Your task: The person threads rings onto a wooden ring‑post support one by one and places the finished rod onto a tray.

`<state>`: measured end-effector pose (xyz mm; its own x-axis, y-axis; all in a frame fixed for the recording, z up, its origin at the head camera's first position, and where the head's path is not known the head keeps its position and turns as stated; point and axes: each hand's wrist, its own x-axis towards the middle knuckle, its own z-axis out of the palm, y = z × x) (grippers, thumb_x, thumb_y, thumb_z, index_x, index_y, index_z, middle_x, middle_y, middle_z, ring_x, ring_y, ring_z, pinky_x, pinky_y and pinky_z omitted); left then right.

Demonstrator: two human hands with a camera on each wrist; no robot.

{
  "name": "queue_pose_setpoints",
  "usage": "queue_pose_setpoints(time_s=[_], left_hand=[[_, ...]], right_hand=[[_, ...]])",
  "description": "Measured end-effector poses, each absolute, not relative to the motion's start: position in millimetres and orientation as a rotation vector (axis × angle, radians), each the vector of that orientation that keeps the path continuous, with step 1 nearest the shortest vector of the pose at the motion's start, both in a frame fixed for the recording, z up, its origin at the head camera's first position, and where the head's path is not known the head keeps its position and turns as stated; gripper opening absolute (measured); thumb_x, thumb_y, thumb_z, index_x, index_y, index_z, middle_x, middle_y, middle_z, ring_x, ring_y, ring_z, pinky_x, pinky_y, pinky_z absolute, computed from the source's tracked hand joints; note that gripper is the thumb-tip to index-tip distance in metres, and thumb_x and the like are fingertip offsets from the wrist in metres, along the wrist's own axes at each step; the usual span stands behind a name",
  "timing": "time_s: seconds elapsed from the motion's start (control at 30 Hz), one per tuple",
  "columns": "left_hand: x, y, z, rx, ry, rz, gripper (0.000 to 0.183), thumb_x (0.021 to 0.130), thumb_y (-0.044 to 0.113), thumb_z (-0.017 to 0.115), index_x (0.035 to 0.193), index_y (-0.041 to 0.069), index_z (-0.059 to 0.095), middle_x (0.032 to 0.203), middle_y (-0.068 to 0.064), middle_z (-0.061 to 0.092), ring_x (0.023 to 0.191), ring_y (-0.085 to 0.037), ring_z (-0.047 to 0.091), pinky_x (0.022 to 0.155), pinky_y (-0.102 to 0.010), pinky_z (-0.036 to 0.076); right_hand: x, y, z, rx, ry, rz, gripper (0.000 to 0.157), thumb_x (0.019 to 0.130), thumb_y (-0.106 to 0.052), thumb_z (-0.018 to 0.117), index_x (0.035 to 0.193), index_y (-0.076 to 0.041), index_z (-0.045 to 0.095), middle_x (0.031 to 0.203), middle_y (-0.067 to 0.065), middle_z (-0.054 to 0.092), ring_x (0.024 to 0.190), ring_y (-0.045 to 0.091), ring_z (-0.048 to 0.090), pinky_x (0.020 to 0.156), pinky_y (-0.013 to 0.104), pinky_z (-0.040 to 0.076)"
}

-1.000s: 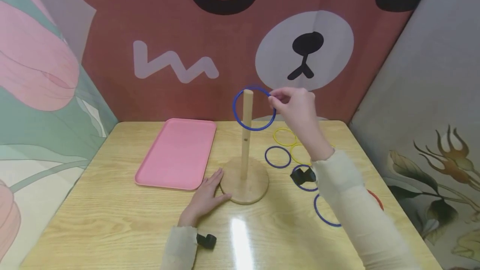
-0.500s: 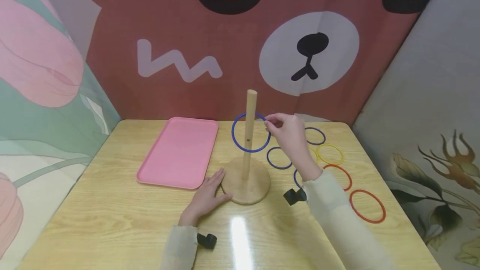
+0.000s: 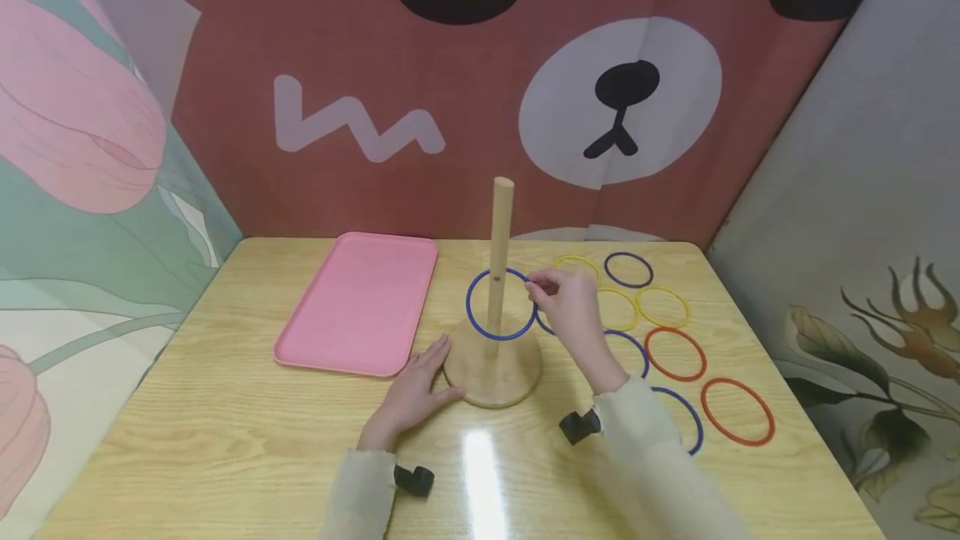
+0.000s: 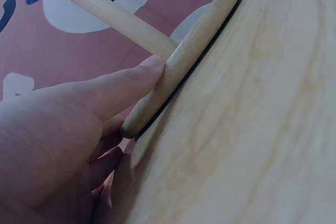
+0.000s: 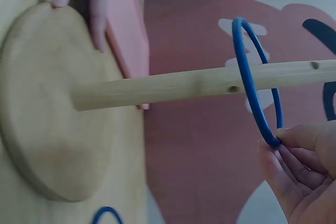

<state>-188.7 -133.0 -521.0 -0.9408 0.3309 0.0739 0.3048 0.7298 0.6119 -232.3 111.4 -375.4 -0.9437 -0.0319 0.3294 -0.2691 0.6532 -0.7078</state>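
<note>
Right hand (image 3: 566,302): its thumb and fingertips pinch the side of a blue ring.
Blue ring (image 5: 247,80): it goes around the pole (image 5: 168,87), which pokes through it; it is up off the base, just above the lower little hole.
Left hand (image 3: 411,398): its thumb sticks out away from the fingers, which are straight and close together; they touch the edge of the round base (image 3: 517,369).
Wooden stand: pole and base together; the pole stands up straight.
Rings on the table: two red rings (image 3: 705,409), three yellow rings (image 3: 687,312) and four more blue rings (image 3: 701,432) lie flat to the right of the stand; the right hand and its sleeve (image 3: 652,448) hide bits of some.
Pink tray (image 3: 356,307): it lies flat on the table (image 3: 225,457), left of the stand, its near corner just beside the left hand.
Bear picture (image 3: 337,32): it hangs behind the table.
</note>
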Motion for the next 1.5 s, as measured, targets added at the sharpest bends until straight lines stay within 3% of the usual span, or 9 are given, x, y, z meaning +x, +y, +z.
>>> queue_pose_setpoints(time_s=[0.6, 0.97, 1.5], left_hand=[[-188.6, -132.8, -521.8, 0.517, 2.884, 1.003, 0.087, 0.086, 0.051, 0.066, 0.153, 0.010, 0.028, 0.161, -0.006, 0.024, 0.149, -0.025, 0.025, 0.124, -0.048, 0.016], [-187.7, -132.9, -520.5, 0.521, 2.880, 1.013, 0.087, 0.086, 0.050, 0.066, 0.153, 0.010, 0.028, 0.161, -0.006, 0.024, 0.149, -0.025, 0.025, 0.124, -0.048, 0.016], [-187.2, -131.9, -517.5, 0.529, 2.886, 0.996, 0.086, 0.087, 0.048, 0.066, 0.152, 0.008, 0.028, 0.160, -0.008, 0.025, 0.149, -0.026, 0.025, 0.124, -0.048, 0.016]], right_hand=[[-229.9, 113.5, -444.4, 0.060, -2.720, 1.306, 0.011, 0.085, -0.008, 0.072, 0.094, -0.003, 0.075, 0.083, 0.011, 0.074, 0.069, 0.016, 0.067, 0.056, 0.018, 0.056], [-231.4, 108.2, -468.8, -0.023, -2.754, 1.398, 0.010, 0.085, -0.008, 0.072, 0.093, -0.004, 0.075, 0.085, 0.012, 0.075, 0.062, 0.011, 0.065, 0.054, 0.019, 0.057], [-231.2, 105.3, -481.3, -0.050, -2.740, 1.481, 0.012, 0.084, -0.004, 0.071, 0.095, -0.001, 0.075, 0.088, 0.017, 0.075, 0.066, 0.015, 0.070, 0.058, 0.020, 0.059]])
